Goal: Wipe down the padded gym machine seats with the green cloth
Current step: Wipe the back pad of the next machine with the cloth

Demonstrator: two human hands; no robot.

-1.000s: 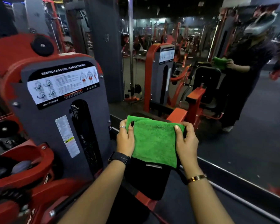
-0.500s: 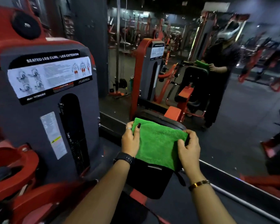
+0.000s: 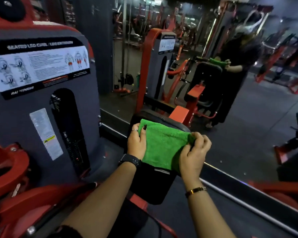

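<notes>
The grey steel weight-stack housing (image 3: 41,117) is standing at my left. The black padded vinyl seat cushion (image 3: 153,186) is sitting before me, the green terry cloth (image 3: 163,146) lying draped over its top. My left hand (image 3: 136,143) is gripping the cloth's left edge, thumb on top; my right hand (image 3: 194,155) is pinching its right corner with curled fingers.

Placard (image 3: 40,67): "SEATED LEG CURL" (blurred)
</notes>
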